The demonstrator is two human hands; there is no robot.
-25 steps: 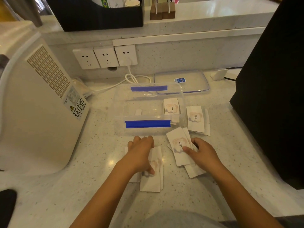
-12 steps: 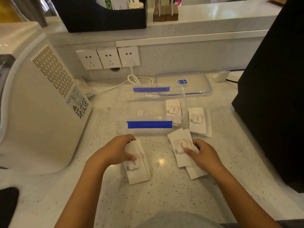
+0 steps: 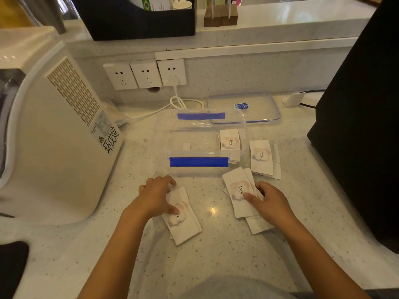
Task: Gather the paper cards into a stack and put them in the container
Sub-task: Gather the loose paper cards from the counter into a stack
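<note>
White paper cards printed "love" lie in small piles on the counter. My left hand (image 3: 156, 196) grips one pile of cards (image 3: 183, 221), thumb on top, tilted on the counter. My right hand (image 3: 269, 201) presses on a second pile of cards (image 3: 238, 190), thumb on the top card. A third pile (image 3: 261, 157) lies untouched to the right of the clear plastic container (image 3: 170, 134) with blue clips. One more card (image 3: 230, 140) shows at the container's right end; whether it is inside or behind the wall I cannot tell.
The container's clear lid (image 3: 259, 108) lies behind it. A large white appliance (image 3: 54, 137) stands at the left, a black box (image 3: 362, 126) at the right. Wall sockets (image 3: 146, 74) and a white cable (image 3: 179, 102) are at the back.
My left hand took hold of its pile and pulled it left, turning it so the printed side shows. My right hand stayed on its pile.
</note>
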